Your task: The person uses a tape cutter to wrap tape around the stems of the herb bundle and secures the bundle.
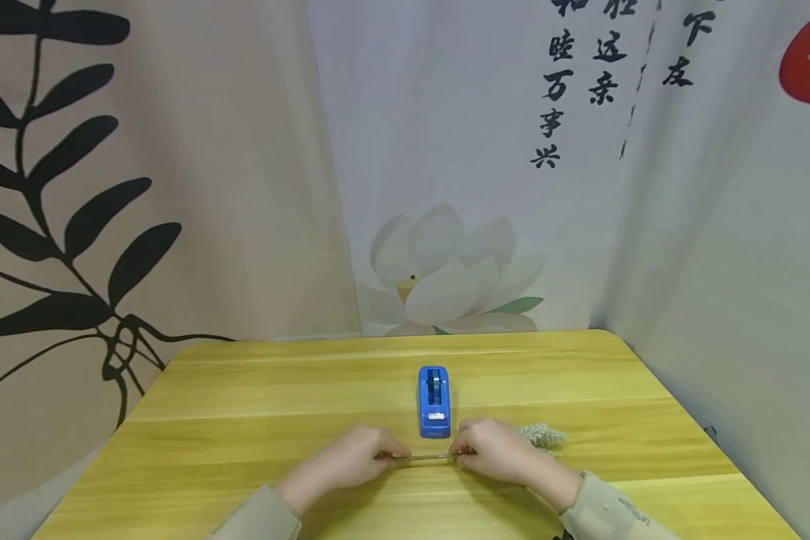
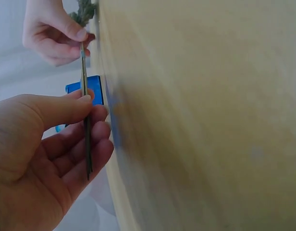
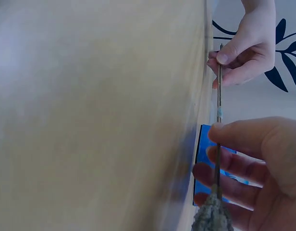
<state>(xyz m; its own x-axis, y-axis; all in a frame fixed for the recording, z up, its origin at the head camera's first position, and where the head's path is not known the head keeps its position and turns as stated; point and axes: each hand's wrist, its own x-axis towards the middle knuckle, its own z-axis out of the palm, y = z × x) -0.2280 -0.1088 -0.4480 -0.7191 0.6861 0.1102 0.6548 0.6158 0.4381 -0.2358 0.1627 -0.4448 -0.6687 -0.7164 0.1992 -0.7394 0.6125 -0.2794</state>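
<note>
A thin bundle of dried flower stems point(image 1: 425, 457) is held level between the two hands, just above the table. My left hand point(image 1: 359, 456) pinches the bundle with thumb and fingers, and the cut stem ends point(image 2: 88, 166) stick out past its fingertips. Farther along, my right hand point(image 1: 496, 450) pinches the same stems near their fluffy grey-green heads point(image 1: 543, 435). A pale, shiny bluish band point(image 3: 219, 111) shows round the stems between the hands. Right behind the hands stands a blue tape dispenser point(image 1: 435, 405), with a roll in it.
The wooden table point(image 1: 277, 382) has a rounded far corner and reaches back to a hanging curtain point(image 1: 243, 187) printed with leaves, a lotus and characters. A small dark thing point(image 1: 564, 535) shows at the bottom edge beside the right sleeve point(image 1: 610, 510).
</note>
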